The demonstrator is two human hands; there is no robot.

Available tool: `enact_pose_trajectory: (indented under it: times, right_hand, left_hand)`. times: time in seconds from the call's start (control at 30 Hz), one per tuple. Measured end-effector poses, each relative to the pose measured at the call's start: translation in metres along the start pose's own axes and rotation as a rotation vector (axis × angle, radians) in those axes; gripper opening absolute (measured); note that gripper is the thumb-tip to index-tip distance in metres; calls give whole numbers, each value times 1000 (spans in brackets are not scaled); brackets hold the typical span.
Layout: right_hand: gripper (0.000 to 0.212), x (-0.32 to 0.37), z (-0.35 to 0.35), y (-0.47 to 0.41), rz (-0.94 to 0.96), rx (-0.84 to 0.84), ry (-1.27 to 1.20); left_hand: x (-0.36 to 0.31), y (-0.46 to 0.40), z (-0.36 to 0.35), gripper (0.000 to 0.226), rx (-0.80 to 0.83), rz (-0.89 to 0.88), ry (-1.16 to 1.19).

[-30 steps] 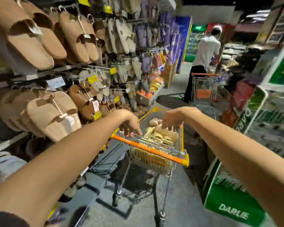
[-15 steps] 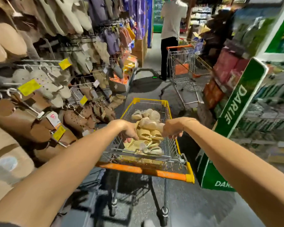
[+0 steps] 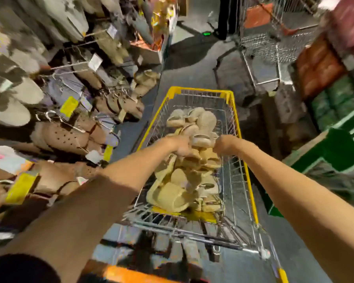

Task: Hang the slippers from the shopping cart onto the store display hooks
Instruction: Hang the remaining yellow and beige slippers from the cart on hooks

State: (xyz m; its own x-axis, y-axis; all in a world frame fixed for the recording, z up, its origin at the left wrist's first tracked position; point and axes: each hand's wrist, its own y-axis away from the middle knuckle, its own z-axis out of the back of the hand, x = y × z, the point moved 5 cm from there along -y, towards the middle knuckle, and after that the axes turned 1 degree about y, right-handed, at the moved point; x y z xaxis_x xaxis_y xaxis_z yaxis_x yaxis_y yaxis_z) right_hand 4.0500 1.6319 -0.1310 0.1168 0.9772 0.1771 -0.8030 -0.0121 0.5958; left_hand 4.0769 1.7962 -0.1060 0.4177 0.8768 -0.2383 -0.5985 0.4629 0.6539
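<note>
A yellow-rimmed wire shopping cart [image 3: 246,164] stands in front of me, holding a heap of several beige and pale-yellow slippers [image 3: 172,196]. Both my arms reach into the cart. My left hand [image 3: 179,147] and my right hand [image 3: 225,145] are over the middle of the heap, and between them they hold a pair of beige slippers [image 3: 201,139]. The picture is blurred, so the exact finger grip is unclear. On the left, display hooks [image 3: 74,123] carry brown and beige slippers with yellow price tags [image 3: 69,106].
A second wire cart [image 3: 272,43] stands farther down the aisle, a person's dark legs [image 3: 225,17] beside it. Green and red stacked goods [image 3: 333,103] line the right side. Boxes of footwear [image 3: 147,50] sit on the floor at the rack's far end.
The view has tilted down over the cart. Both hands have gone from the cart's near end into the heap and closed on a beige pair of slippers.
</note>
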Motion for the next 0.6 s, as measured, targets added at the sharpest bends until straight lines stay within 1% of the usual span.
enact_pose_trajectory:
  times: [0.07,0.13,0.2,0.27,0.33,0.4,0.5,0.53,0.6]
  right_hand:
    - [35,-8,-5,-26,-36,-33,-36]
    - [35,-13,-11,-53,-35,-49,-72]
    - [38,-25,-25,-93,-26,-57,-95]
    - [48,-50,-49,-149,-31,-57,-113]
    - [61,-55,-52,-161,-50,-43,-177]
    - [69,-49,-53,-165,-19,-57,-181]
    - [94,-51,-62,-177,-60,-84,-270]
    - [99,-58,-72,-192,-63,-82,-318]
    - [96,-53,-67,-192,-58,-76,-353]
  left_hand:
    - [4,-31,-5,30,2,-6,42]
    - [14,-60,-15,25,21,21,80]
    - [24,-88,-29,26,46,51,114]
    - [32,-110,-38,21,38,69,168]
    - [37,-127,-44,23,21,66,223]
    - [39,-136,-52,23,13,71,242]
    - [44,-150,-64,18,-34,56,293]
    - [46,-154,-67,18,-54,54,318]
    - [48,-158,-70,19,-80,41,357]
